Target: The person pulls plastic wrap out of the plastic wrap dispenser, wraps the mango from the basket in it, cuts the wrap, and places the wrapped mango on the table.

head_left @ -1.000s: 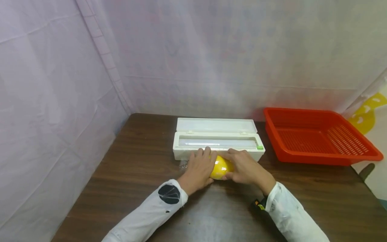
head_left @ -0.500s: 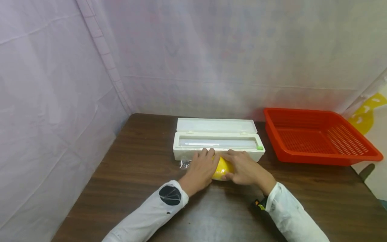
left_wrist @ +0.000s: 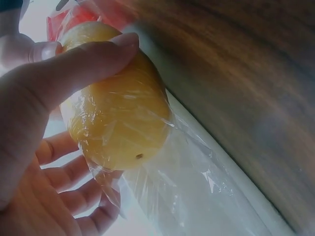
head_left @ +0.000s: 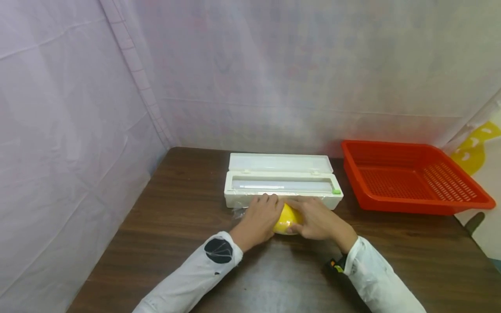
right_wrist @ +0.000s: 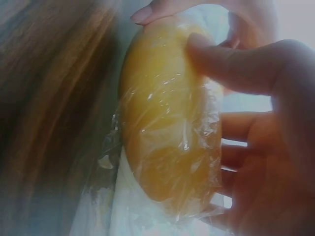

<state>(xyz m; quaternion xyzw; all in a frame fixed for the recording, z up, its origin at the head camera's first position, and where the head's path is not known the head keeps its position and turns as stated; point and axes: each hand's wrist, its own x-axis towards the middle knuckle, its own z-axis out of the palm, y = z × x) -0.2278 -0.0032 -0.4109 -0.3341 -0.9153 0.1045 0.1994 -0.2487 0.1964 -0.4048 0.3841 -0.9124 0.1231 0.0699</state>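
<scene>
A yellow oval fruit lies between my two hands, right in front of the white cling film dispenser. Clear cling film covers the fruit in wrinkles and stretches toward the dispenser in the left wrist view. My left hand grips the fruit's left end, its thumb across the skin and fingers behind. From the other end, my right hand holds it with the thumb on the near side and the fingers curled beyond. Loose film shows left of my left hand.
The dispenser's lid is raised at the back, with a film roll inside. On the right stands a red plastic basket. White sheeting hangs behind the brown wooden table.
My left hand and the fruit have shifted slightly right and nearer. The loose film at the left has changed shape; the dispenser and basket stay put.
</scene>
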